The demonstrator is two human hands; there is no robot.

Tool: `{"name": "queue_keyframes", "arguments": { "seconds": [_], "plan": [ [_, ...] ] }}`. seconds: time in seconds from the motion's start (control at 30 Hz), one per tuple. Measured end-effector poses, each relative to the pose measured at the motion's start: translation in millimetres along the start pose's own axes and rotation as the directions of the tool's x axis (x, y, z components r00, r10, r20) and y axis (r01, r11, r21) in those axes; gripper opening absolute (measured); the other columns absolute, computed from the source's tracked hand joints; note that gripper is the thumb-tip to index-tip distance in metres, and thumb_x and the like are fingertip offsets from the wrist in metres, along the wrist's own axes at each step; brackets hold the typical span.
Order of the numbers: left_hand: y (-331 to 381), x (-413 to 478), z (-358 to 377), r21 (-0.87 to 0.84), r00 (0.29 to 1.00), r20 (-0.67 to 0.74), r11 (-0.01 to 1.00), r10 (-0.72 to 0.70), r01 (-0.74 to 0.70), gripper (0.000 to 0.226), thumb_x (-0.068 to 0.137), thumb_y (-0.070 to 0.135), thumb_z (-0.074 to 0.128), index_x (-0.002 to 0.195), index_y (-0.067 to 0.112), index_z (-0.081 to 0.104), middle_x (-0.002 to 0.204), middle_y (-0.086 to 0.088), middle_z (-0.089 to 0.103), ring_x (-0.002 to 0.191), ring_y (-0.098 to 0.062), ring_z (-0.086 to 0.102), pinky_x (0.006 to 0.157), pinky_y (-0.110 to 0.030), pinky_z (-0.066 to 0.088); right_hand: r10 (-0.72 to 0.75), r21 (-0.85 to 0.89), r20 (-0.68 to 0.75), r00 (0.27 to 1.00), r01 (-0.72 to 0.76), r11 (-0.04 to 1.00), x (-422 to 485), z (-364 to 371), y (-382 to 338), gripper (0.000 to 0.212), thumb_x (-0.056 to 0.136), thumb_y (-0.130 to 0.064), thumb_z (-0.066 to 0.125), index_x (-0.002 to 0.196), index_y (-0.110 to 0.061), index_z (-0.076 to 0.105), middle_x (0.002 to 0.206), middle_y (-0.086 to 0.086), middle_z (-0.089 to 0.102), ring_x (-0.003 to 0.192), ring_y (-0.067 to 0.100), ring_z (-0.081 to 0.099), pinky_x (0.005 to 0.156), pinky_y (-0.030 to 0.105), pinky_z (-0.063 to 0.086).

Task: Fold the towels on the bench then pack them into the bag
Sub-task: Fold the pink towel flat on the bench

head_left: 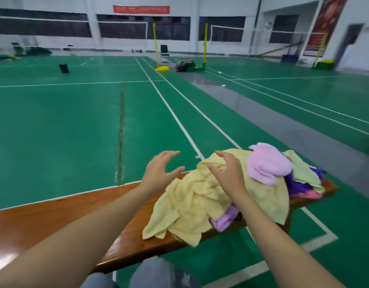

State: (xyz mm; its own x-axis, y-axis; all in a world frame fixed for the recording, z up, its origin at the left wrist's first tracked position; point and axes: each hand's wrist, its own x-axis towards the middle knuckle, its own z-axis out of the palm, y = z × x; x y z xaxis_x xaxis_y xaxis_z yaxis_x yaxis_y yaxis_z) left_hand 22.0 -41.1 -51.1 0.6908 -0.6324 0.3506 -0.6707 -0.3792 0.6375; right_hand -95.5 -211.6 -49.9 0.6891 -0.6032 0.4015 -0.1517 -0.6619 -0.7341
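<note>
Both released, holding nothing: my left grip (158, 169) and right grip (227, 171) hover by the yellow towel (200, 204). A careless tug could drag the tangled pile (300, 179) off the surface (55, 215).

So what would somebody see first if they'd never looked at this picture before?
Probably the heap of bright towels on the wooden bench, at its right end: a big yellow towel in front, a lilac towel behind it. Then the two open hands, the right hand above the yellow towel, the left hand beside the heap. All around lies a green sports floor.
</note>
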Motion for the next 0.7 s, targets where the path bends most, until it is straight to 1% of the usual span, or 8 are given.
{"name": "queue_keyframes", "arguments": {
  "seconds": [0.07,0.13,0.23,0.3,0.4,0.5,0.57,0.7],
  "plan": [
    [16.3,12.4,28.4,-0.037,0.999,0.038,0.999,0.023,-0.022,0.062,0.081,0.052,0.059,0.134,0.022,0.05,0.135,0.003,0.05,0.127,-0.014,0.042,0.108,-0.034,0.031,0.025,-0.056,-0.062,0.998,-0.029,0.998,2.4,-16.5,21.8,0.044,0.081,-0.019,0.07,0.122,-0.009,0.057,0.123,0.007,0.058,0.118,0.025,0.048,0.101,0.031,0.032],
    [31.2,21.8,55.1,-0.063,0.997,0.062,0.997,0.047,-0.043,0.053,0.086,0.042,0.063,0.135,0.024,0.048,0.136,0.005,0.049,0.127,-0.012,0.041,0.108,-0.031,0.029,0.077,-0.101,-0.13,0.989,-0.09,0.991,3.1,-29.5,44.1,0.045,0.082,-0.018,0.067,0.124,-0.009,0.055,0.126,0.007,0.055,0.119,0.025,0.045,0.101,0.034,0.033],
    [47.8,28.6,87.4,-0.095,0.994,0.096,0.995,0.052,-0.043,0.051,0.088,0.041,0.061,0.134,0.027,0.048,0.136,0.008,0.048,0.127,-0.011,0.04,0.109,-0.033,0.03,0.181,-0.15,-0.227,0.957,-0.218,0.964,2.8,-39.8,76.6,0.047,0.084,-0.021,0.066,0.128,-0.01,0.052,0.131,0.007,0.051,0.12,0.025,0.045,0.103,0.039,0.038],
    [52.5,30.1,102.5,-0.108,0.991,0.126,0.994,0.038,-0.024,0.05,0.088,0.042,0.06,0.134,0.028,0.048,0.137,0.008,0.047,0.128,-0.011,0.039,0.11,-0.032,0.028,0.233,-0.147,-0.261,0.937,-0.277,0.95,3.3,-41.3,93.1,0.049,0.084,-0.024,0.066,0.128,-0.01,0.052,0.13,0.007,0.053,0.117,0.026,0.048,0.1,0.041,0.04],
    [55.2,31.2,116.7,-0.122,0.988,0.148,0.992,0.038,-0.02,0.05,0.088,0.042,0.059,0.134,0.028,0.048,0.138,0.008,0.046,0.129,-0.011,0.037,0.11,-0.032,0.028,0.311,-0.078,-0.266,0.912,-0.342,0.937,5.1,-40.4,105.6,0.042,0.087,-0.028,0.062,0.124,-0.009,0.054,0.121,0.006,0.056,0.11,0.024,0.05,0.093,0.038,0.044],
    [56.6,33.4,121.9,-0.127,0.985,0.172,0.992,0.014,0.008,0.049,0.089,0.042,0.058,0.135,0.028,0.047,0.139,0.008,0.045,0.129,-0.011,0.037,0.111,-0.035,0.029,0.323,-0.052,-0.304,0.896,-0.354,0.934,6.4,-37.1,111.5,0.026,0.092,-0.025,0.055,0.112,-0.01,0.061,0.108,0.006,0.061,0.096,0.022,0.054,0.078,0.032,0.048],
    [57.4,34.3,122.7,-0.128,0.984,0.175,0.992,0.004,0.018,0.049,0.089,0.042,0.058,0.135,0.028,0.046,0.14,0.008,0.045,0.129,-0.011,0.036,0.111,-0.035,0.029,0.312,-0.066,-0.329,0.891,-0.351,0.934,7.7,-36.6,114.6,0.017,0.093,-0.02,0.053,0.102,-0.011,0.064,0.098,0.004,0.062,0.089,0.02,0.055,0.072,0.028,0.046],
    [59.2,30.8,118.1,-0.133,0.983,0.186,0.991,-0.006,0.031,0.049,0.089,0.042,0.057,0.135,0.029,0.046,0.141,0.008,0.044,0.13,-0.011,0.035,0.112,-0.036,0.029,0.301,-0.062,-0.346,0.889,-0.342,0.938,11.9,-39.1,111.3,0.011,0.093,-0.016,0.052,0.092,-0.011,0.062,0.09,0.002,0.058,0.083,0.02,0.053,0.068,0.025,0.039]
  ]
}}
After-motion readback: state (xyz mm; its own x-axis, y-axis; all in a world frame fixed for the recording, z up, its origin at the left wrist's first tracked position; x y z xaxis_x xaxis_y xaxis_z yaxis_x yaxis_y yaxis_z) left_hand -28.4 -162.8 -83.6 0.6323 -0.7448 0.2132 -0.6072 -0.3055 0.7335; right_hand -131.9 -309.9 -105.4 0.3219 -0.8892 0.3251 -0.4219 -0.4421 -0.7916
